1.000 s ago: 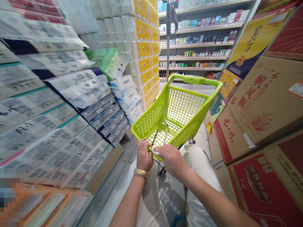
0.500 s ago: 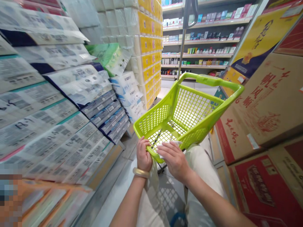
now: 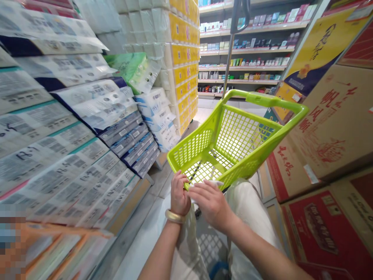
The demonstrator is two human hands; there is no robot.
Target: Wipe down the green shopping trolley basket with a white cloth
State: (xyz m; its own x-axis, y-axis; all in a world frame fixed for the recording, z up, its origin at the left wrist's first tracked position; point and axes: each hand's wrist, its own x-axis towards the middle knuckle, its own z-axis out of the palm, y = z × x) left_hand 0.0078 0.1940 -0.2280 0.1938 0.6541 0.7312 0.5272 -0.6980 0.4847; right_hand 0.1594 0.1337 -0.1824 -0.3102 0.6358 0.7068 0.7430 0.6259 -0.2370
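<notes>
The left hand [image 3: 179, 196] grips the green basket [image 3: 233, 144] rim. The right hand [image 3: 211, 202] presses a half-hidden white wipe [image 3: 214, 182] there.

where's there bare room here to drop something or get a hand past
Bare room: inside the green basket, on its mesh floor between the four walls, and the floor strip beside the stacked tissue packs. Crowded: the near rim, where left hand and right hand meet.
</notes>
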